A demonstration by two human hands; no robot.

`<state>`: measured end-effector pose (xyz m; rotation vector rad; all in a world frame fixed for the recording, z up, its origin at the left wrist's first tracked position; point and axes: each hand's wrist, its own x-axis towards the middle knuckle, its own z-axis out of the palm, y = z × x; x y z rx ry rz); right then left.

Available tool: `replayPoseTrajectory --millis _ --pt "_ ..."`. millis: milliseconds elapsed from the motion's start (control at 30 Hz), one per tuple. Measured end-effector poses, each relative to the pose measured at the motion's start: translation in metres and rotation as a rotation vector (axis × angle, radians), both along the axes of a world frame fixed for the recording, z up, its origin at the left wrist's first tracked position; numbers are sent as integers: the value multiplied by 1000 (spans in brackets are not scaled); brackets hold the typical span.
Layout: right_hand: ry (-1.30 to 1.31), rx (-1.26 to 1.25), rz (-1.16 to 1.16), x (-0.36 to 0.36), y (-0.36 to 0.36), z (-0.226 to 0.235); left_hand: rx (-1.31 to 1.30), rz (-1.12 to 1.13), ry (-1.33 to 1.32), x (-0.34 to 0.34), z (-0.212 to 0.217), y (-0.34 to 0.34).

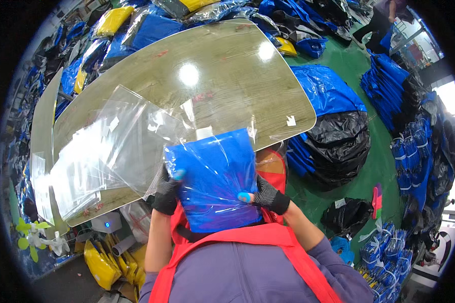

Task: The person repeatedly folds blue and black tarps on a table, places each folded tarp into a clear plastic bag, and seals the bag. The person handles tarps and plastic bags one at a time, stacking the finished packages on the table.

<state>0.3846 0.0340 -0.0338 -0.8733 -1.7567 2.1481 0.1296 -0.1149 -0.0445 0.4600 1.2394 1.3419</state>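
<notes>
Between my two gloved hands is a folded blue packet in a clear plastic bag [220, 177], held up against the red apron [194, 247] at the table's near edge. My left hand [168, 189] grips its left side, thumb over the front. On its lower right side, my right hand [269, 196] closes with the thumb pressed on the plastic. Both gloves are dark with blue thumb tips; the fingers behind the packet are hidden. Just beyond my left hand, flat clear plastic bags [129, 134] lie in a loose overlapping spread on the wood-patterned table [227, 70].
Piles of bagged blue and yellow packets [151, 31] crowd the far side. To the right stands a big round blue-and-black bundle [333, 126] on the green floor [308, 202]. Tied blue bundles [389, 257] sit at lower right. A person [381, 25] is at far right.
</notes>
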Motion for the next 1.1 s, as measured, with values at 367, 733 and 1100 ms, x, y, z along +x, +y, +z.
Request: replayPoseTrajectory --millis 367,733,1100 --pt "-28 -34 -10 -6 11 12 -48 -58 -18 -10 -1 10" --pt "-30 -133 -356 -2 2 11 -56 -74 32 0 7 27" --pt "-134 254 -455 23 -54 -43 -10 -68 43 2 -16 22"
